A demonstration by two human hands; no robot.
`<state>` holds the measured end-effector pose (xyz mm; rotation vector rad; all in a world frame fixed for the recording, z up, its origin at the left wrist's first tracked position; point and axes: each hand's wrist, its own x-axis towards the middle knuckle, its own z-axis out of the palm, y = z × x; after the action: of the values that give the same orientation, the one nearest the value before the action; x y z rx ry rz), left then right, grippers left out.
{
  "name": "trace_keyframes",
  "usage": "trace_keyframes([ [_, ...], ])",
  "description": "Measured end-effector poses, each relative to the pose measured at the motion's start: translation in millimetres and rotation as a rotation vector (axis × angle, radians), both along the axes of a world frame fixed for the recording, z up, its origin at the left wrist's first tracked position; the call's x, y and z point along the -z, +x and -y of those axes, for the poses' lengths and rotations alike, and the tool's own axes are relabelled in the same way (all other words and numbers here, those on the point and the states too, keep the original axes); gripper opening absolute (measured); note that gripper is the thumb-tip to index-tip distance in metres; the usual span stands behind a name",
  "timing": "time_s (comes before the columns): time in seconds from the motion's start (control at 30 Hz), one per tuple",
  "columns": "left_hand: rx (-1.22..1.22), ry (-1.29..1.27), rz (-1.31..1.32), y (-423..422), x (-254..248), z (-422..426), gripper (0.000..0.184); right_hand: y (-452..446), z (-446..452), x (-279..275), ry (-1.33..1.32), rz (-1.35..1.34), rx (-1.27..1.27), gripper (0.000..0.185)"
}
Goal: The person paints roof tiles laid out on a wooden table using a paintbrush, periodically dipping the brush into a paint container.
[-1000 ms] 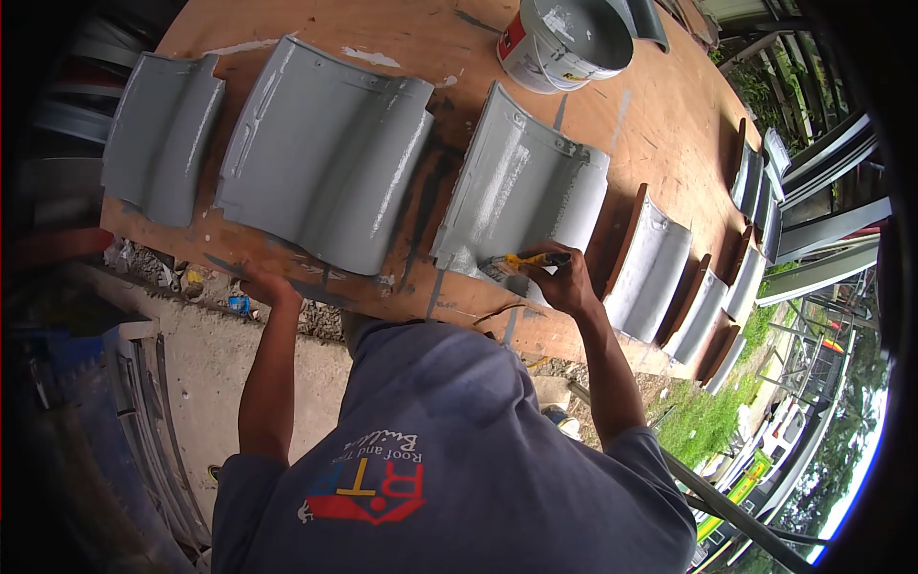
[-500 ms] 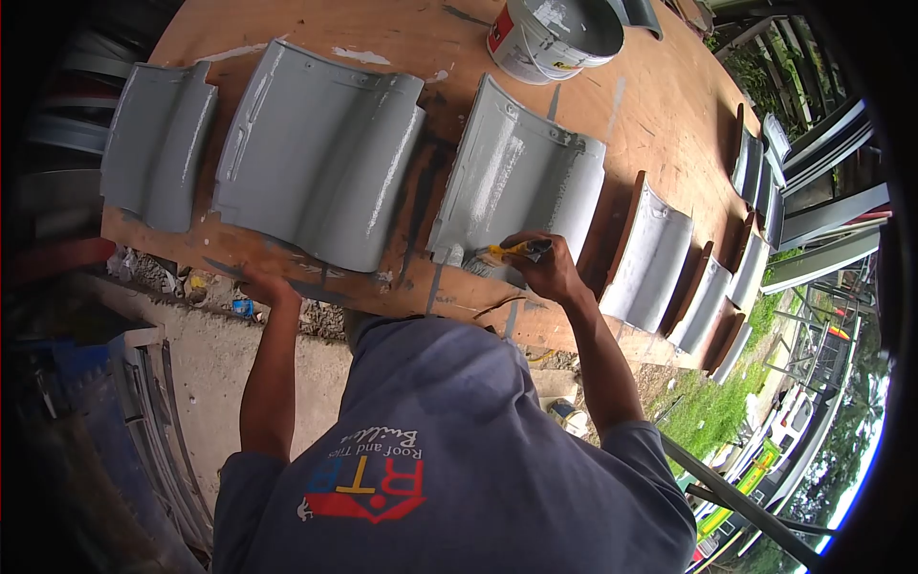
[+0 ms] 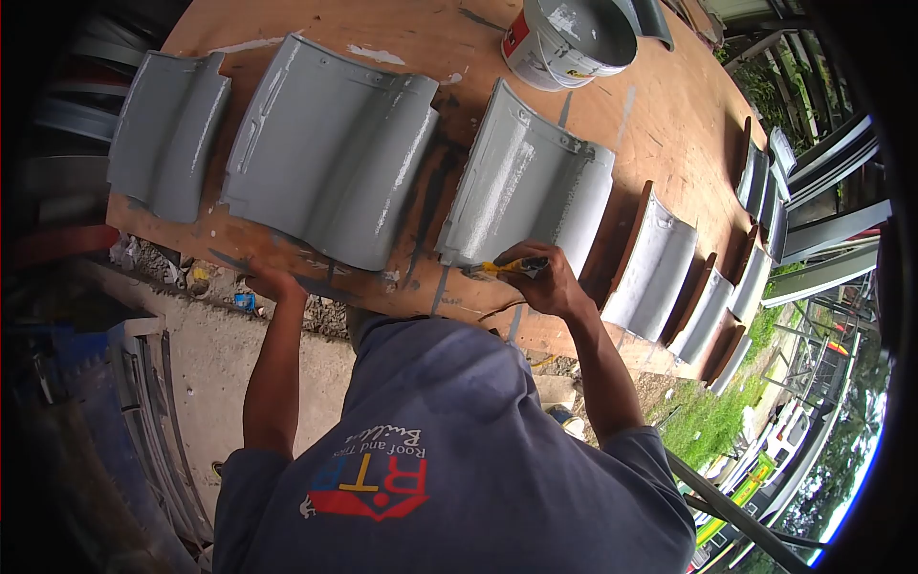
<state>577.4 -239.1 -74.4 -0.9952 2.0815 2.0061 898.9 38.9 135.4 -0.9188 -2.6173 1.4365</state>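
My right hand (image 3: 545, 285) is closed around a paintbrush (image 3: 497, 267) with a yellow part showing. Its bristles are at the lower edge of a grey-painted roof tile (image 3: 526, 196), which has wet, shiny streaks; the exact contact is hard to make out. My left hand (image 3: 277, 284) rests at the near edge of the wooden board (image 3: 459, 298), fingers stretched out and holding nothing. Closest to it is a larger grey roof tile (image 3: 330, 158), apart from the hand. A paint bucket (image 3: 540, 59) holding grey paint stands at the far side.
Another grey tile (image 3: 172, 134) lies at the left. To the right are a whitish tile (image 3: 652, 263) with a brown edge and several smaller ones. Metal sheets (image 3: 837, 220) stick out beyond the board's right side. Rubble and concrete (image 3: 220, 373) lie below its near edge.
My right hand and the paintbrush have moved slightly down, to the tile's lower edge. The whole view has shifted a little; my left hand stays at the board's edge.
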Motion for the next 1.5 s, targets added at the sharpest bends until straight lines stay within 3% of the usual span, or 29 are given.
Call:
trace_keyframes([
  [0.07,-0.008,0.016,0.026,-1,-2,0,0.069,1,-4,0,0.008,-0.013,-0.045,0.021],
  [0.17,0.022,-0.003,0.035,-1,-7,0,0.071,0,-39,14,0.0,0.001,0.11,0.019],
  [0.27,0.045,-0.005,-0.001,-6,18,10,0.073,-12,-82,20,0.098,0.042,0.23,0.018],
  [0.43,0.011,0.016,0.039,-1,0,2,0.072,-33,-123,22,0.473,-0.252,0.395,0.019],
  [0.57,0.033,-0.047,0.034,-4,6,6,0.072,-34,-127,29,0.605,-0.401,0.415,0.018],
  [0.67,0.026,0.008,0.034,-3,-1,4,0.073,-24,-97,45,0.58,-0.382,0.254,0.017],
  [0.8,0.008,0.015,0.025,-4,4,5,0.073,-1,-27,26,0.296,-0.276,0.084,0.021],
  [0.9,0.002,0.002,0.043,-1,-2,1,0.073,14,1,11,0.019,-0.045,-0.012,0.022],
  [1.03,0.016,-0.01,0.045,-4,2,4,0.072,10,-24,8,-0.099,0.048,0.129,0.024],
  [1.17,0.031,-0.116,0.003,-8,28,12,0.076,-16,-100,18,0.231,-0.066,0.269,0.022],
  [1.23,0.055,-0.067,0.036,-2,-1,1,0.074,-26,-134,35,0.45,-0.199,0.337,0.02],
  [1.33,0.098,0.032,0.069,-2,-3,6,0.071,-44,-150,32,0.517,-0.386,0.403,0.018],
  [1.5,0.043,0.001,0.035,-7,4,4,0.073,-41,-132,19,0.641,-0.442,0.413,0.017],
])
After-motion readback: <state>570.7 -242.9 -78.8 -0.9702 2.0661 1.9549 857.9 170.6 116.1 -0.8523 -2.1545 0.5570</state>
